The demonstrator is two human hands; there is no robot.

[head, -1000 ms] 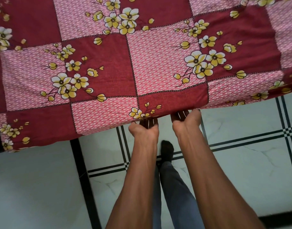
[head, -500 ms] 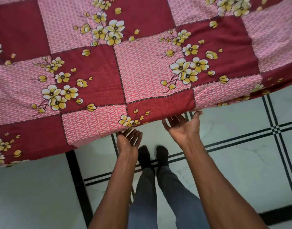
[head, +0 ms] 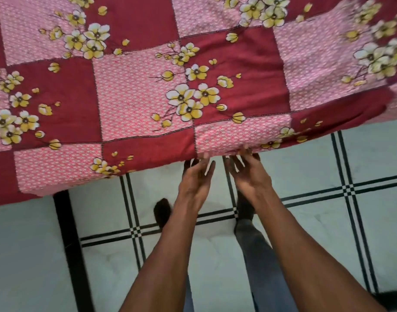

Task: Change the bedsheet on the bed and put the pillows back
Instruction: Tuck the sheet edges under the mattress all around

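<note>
A red and pink checked bedsheet with yellow and white flowers covers the bed across the upper half of the head view. Its edge hangs over the bed's near side. My left hand and my right hand are side by side just below that hanging edge, palms turned up. The fingers are spread and fairly straight, and their blurred tips touch the hem. Neither hand grips the cloth. No pillows are in view.
Below the bed lies a pale tiled floor with black double lines. A black strip runs down the floor at the left. My legs and dark-socked feet stand close to the bed's edge.
One second ago both hands were tucked under the sheet's edge. They came out and shifted to the right along the edge, and now they reach up to the hem with spread fingers.
</note>
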